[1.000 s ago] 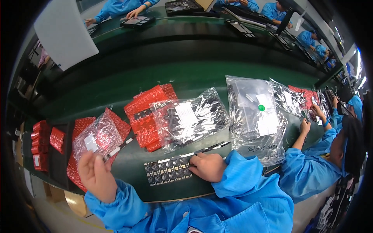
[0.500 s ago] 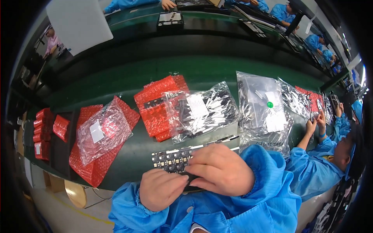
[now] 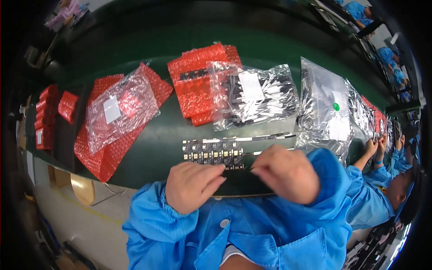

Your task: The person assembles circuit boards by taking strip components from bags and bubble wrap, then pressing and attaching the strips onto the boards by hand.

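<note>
A black circuit board panel (image 3: pixel 212 151) with rows of small pale parts lies flat on the table in front of me. My left hand (image 3: pixel 192 185) is closed at its near edge, fingers pressed together and the tips against the panel. Off the panel's right end is my right hand (image 3: pixel 290 174), slightly blurred, thumb and fingers drawn into a pinch. Whatever may be between those fingertips is too small to make out. Thin black-and-white strips (image 3: pixel 269 137) lie along the panel's far edge and reach out to the right; another strip runs near my right fingers.
Beyond the panel, a clear bag of strips (image 3: pixel 265 96) overlaps red bubble wrap (image 3: pixel 193 101). More clear bags (image 3: pixel 324 105) lie to the right, near a co-worker's hands (image 3: pixel 375 146). Leftward are a bagged red bundle (image 3: pixel 123 105) and red packets (image 3: pixel 45 119) by a dark tray (image 3: pixel 67 139).
My right hand has moved right, away from the panel, showing more of its right end. My left hand stays at the near edge. The whole view has shifted, with the table contents higher in it.
</note>
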The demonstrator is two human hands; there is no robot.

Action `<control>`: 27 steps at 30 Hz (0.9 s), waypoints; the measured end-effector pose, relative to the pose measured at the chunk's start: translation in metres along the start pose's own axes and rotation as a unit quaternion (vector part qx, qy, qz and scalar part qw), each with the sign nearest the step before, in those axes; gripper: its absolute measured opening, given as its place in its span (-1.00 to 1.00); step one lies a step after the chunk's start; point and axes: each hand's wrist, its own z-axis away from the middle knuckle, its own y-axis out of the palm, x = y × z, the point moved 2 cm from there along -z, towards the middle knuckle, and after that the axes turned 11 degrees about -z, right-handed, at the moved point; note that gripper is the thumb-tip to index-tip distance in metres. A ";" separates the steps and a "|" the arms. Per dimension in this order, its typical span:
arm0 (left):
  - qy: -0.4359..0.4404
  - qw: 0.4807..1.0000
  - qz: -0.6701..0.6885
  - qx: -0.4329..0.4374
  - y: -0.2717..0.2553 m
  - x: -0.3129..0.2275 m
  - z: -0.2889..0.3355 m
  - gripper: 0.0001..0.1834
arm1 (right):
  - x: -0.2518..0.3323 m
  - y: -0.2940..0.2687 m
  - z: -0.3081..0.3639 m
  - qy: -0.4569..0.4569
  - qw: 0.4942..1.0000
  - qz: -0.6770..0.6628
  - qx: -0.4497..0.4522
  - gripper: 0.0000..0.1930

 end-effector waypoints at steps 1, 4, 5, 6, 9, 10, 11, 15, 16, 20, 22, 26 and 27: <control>-0.008 1.000 0.002 0.001 0.002 0.004 0.005 -0.70 | -0.007 -0.004 0.003 0.031 0.999 -0.018 -0.024 -0.87; -0.078 0.992 -0.098 0.029 0.016 0.021 0.022 -0.80 | -0.030 -0.003 0.010 0.166 0.981 -0.100 -0.026 -0.88; -0.077 0.992 -0.093 0.028 0.021 0.022 0.022 -0.80 | -0.038 -0.001 0.012 0.213 0.970 -0.109 -0.031 -0.88; -0.051 0.992 -0.109 0.043 0.026 0.022 0.021 -0.78 | -0.044 0.006 0.012 0.218 0.969 -0.119 -0.010 -0.88; -0.002 0.990 -0.131 0.059 0.038 0.020 0.017 -0.74 | -0.060 0.029 0.008 0.242 0.962 -0.121 0.042 -0.86; 0.021 0.989 -0.137 0.060 0.041 0.019 0.015 -0.73 | -0.062 0.034 0.005 0.241 0.962 -0.120 0.043 -0.86; 0.021 0.988 -0.138 0.060 0.044 0.019 0.013 -0.73 | -0.065 0.039 0.003 0.265 0.956 -0.113 0.055 -0.85; 0.031 0.990 -0.130 0.051 0.055 0.020 0.011 -0.75 | -0.074 0.056 -0.003 0.267 0.955 -0.083 0.098 -0.81; 0.026 0.990 -0.125 0.056 0.057 0.021 0.011 -0.75 | -0.078 0.059 -0.003 0.267 0.954 -0.072 0.112 -0.82; 0.019 0.990 -0.123 0.064 0.059 0.024 0.012 -0.75 | -0.079 0.060 -0.006 0.279 0.951 -0.058 0.122 -0.81; 0.013 0.990 -0.127 0.065 0.059 0.024 0.012 -0.75 | -0.082 0.062 -0.006 0.277 0.951 -0.056 0.122 -0.81; 0.011 0.990 -0.123 0.067 0.059 0.025 0.011 -0.75 | -0.084 0.063 -0.006 0.276 0.953 -0.047 0.117 -0.82; 0.009 0.990 -0.124 0.069 0.059 0.024 0.011 -0.75 | -0.083 0.063 -0.006 0.275 0.954 -0.030 0.112 -0.82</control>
